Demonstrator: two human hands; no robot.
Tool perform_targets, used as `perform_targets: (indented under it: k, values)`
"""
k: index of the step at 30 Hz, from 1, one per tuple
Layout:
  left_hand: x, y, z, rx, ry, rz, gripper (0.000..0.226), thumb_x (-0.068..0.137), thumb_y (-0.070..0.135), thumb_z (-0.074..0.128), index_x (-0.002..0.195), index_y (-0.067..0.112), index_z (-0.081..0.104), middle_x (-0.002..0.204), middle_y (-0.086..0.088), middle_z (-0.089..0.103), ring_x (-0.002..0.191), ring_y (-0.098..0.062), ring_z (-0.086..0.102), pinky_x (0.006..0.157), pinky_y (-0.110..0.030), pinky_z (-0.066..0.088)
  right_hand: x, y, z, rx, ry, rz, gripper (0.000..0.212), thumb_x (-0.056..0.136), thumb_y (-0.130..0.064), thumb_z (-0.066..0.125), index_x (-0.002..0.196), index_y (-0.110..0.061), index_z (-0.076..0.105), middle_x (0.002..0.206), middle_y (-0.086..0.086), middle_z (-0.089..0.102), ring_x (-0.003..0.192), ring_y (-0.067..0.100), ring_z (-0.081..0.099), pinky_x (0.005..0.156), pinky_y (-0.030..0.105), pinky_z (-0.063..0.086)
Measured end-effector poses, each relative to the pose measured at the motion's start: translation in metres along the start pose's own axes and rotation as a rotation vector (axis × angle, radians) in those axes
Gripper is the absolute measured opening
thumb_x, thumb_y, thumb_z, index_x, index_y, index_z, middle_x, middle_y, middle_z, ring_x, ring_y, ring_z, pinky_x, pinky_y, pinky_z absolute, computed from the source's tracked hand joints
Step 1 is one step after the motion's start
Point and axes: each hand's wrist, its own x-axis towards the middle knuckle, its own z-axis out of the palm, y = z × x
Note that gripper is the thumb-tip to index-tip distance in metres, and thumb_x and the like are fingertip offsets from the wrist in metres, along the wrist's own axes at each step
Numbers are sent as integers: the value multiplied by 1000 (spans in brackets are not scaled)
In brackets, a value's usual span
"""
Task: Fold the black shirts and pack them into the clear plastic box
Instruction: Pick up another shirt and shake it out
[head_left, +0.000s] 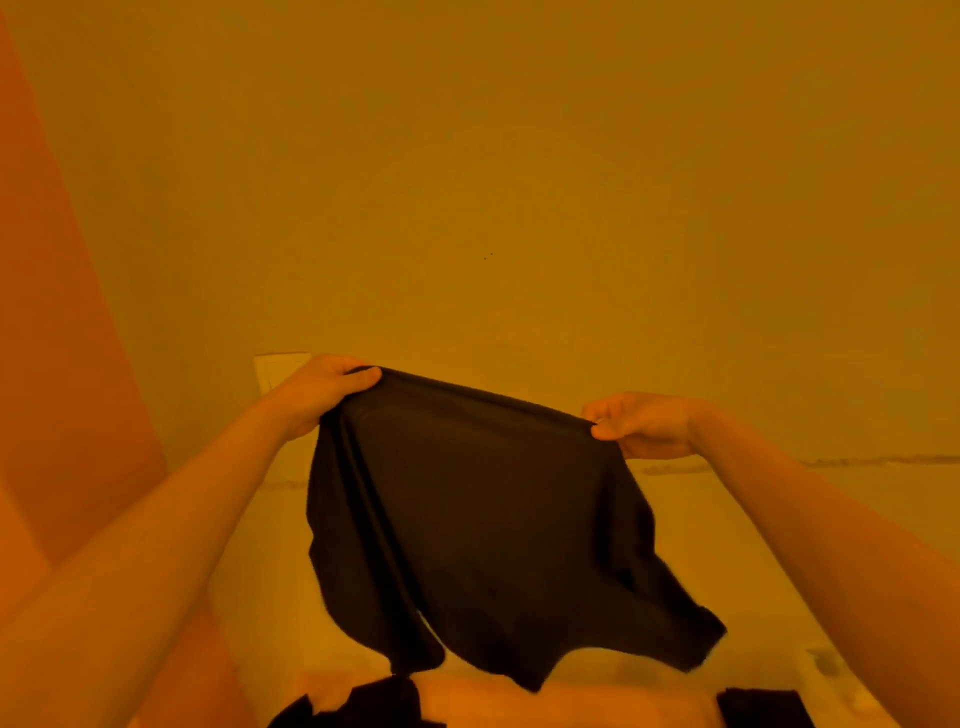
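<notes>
A black shirt (493, 525) hangs in the air in front of me, stretched between both hands along its top edge. My left hand (322, 392) grips the shirt's upper left corner with curled fingers. My right hand (641, 423) pinches the upper right corner between thumb and fingers. The cloth drapes down in folds, its lower edge hanging just above the light surface (727, 545). More black cloth (363, 704) lies at the bottom edge below the shirt, and another dark piece (761, 706) sits at the bottom right. The clear plastic box is not in sight.
A plain wall (493, 182) fills the upper view under strong orange-yellow light. An orange panel (47, 312) runs down the left side. A pale wall plate (278, 371) shows behind my left hand.
</notes>
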Motion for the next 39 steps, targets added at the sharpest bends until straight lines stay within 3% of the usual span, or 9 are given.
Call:
perform_targets:
  k: [4, 7, 9, 13, 19, 23, 28, 35, 39]
  values:
    - [1, -23, -2, 47, -27, -44, 14, 94, 14, 53, 89, 17, 66, 79, 4, 72, 69, -4, 67, 66, -16, 54, -4, -8, -1, -84, 295, -64, 3, 85, -8, 57, 82, -8, 55, 64, -6, 66, 64, 7, 61, 57, 16, 49]
    - [-2, -28, 10, 310, -241, -99, 3, 84, 24, 67, 82, 24, 70, 79, 8, 71, 76, -7, 64, 69, -14, 51, 5, -20, 8, -157, 411, -155, 20, 94, -4, 46, 79, -13, 56, 66, -4, 60, 58, 2, 56, 56, 14, 44]
    - [-5, -18, 34, 303, -404, -104, 23, 70, 37, 68, 90, 26, 68, 84, 12, 70, 80, -3, 64, 69, -13, 48, 14, -27, 21, -266, 429, -187, 22, 94, -5, 48, 76, -15, 56, 69, -3, 55, 59, 2, 53, 58, 16, 41]
    - [-8, 8, 116, 100, -414, 63, 36, 89, 15, 61, 123, 18, 51, 113, 5, 60, 101, -6, 57, 89, -21, 43, 34, -33, 45, -447, 388, -174, 23, 93, -5, 51, 74, -16, 56, 70, -2, 54, 55, -4, 51, 59, 16, 40]
    - [-21, 6, 175, 34, 314, 296, 11, 83, 19, 68, 76, 17, 60, 69, 10, 57, 65, 0, 53, 58, -9, 40, 28, -39, 42, -523, 526, -100, 23, 92, -10, 55, 70, -17, 57, 68, 0, 52, 63, 9, 47, 57, 22, 36]
    - [-43, -4, 199, 118, -85, 182, 15, 84, 20, 67, 98, 17, 68, 91, 7, 65, 79, 2, 57, 63, -4, 43, 17, -43, 36, -493, 573, -86, 22, 92, -11, 55, 71, -17, 57, 70, 0, 54, 65, 10, 49, 59, 22, 38]
    - [-41, 4, 209, 97, -275, 113, 36, 85, 21, 66, 120, 12, 59, 100, 3, 62, 88, -2, 56, 61, -2, 43, 10, -45, 37, -496, 561, -54, 22, 94, -12, 53, 73, -16, 56, 68, -1, 51, 61, 9, 46, 55, 19, 37]
    - [-39, 11, 214, 137, -294, 140, 5, 86, 22, 64, 84, 18, 63, 80, 7, 63, 75, -2, 61, 72, -14, 47, 6, -44, 33, -411, 588, -58, 21, 93, -11, 54, 72, -14, 56, 72, 0, 55, 66, 9, 52, 58, 20, 42]
    - [-39, 2, 227, 191, -197, 89, 32, 78, 30, 73, 101, 15, 58, 93, 4, 61, 90, -13, 60, 78, -24, 49, 8, -47, 36, -360, 610, -63, 23, 93, -10, 54, 70, -13, 55, 71, 2, 55, 66, 10, 53, 57, 21, 44]
